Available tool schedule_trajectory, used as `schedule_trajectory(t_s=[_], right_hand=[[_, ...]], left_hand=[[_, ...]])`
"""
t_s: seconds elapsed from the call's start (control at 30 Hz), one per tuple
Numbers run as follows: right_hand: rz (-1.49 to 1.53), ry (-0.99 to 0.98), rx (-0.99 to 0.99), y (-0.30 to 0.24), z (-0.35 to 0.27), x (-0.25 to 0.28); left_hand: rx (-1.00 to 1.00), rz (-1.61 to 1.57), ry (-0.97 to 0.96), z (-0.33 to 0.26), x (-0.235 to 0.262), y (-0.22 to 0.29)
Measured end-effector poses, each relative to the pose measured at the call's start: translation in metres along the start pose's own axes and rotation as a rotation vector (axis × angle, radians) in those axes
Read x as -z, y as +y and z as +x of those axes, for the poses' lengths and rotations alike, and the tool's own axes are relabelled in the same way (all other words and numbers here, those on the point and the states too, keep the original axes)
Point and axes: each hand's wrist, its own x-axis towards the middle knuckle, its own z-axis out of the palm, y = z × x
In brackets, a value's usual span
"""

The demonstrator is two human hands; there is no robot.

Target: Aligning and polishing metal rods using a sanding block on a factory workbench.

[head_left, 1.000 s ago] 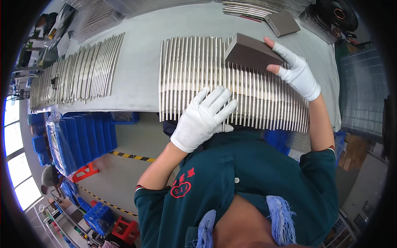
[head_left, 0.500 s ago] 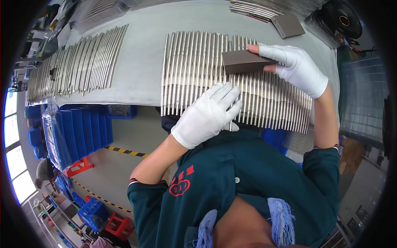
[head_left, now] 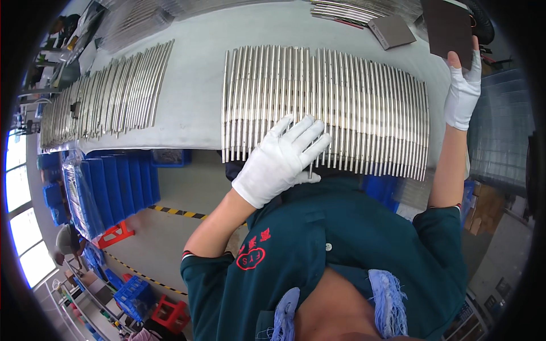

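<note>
A broad row of silvery metal rods point(head_left: 369, 113) lies side by side on the pale-covered table in front of me. My left hand point(head_left: 284, 156), in a white fingerless-tipped glove, rests flat on the row's near part with its fingers stretched out. One rod point(head_left: 310, 172) sticks out past the near ends, beside that hand's thumb. Up at the far right, my right hand point(head_left: 465, 88), gloved likewise, grips a dark brown rectangular block point(head_left: 448, 31) by its near end. The block is raised away from the rods, its broad face showing.
Another row of rods point(head_left: 108, 94) lies on the left of the table point(head_left: 190, 85). A grey-brown block point(head_left: 392, 32) sits at the back right near more rods point(head_left: 341, 12). Blue bins point(head_left: 119, 184) and a red stool point(head_left: 116, 233) stand on the floor at left.
My right hand has carried the dark block from above the rods up and to the far right, turning it. The left hand stays on the rods, nearly unmoved.
</note>
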Motion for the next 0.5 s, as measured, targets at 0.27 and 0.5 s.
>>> schedule_trajectory(t_s=[0.27, 0.5], right_hand=[[-0.157, 0.48, -0.082, 0.064, -0.011, 0.027], [0.162, 0.545, -0.11, 0.103, -0.016, 0.044]], left_hand=[[0.115, -0.064, -0.015, 0.0, -0.006, 0.004], [0.11, 0.004, -0.028, -0.002, -0.012, 0.003]])
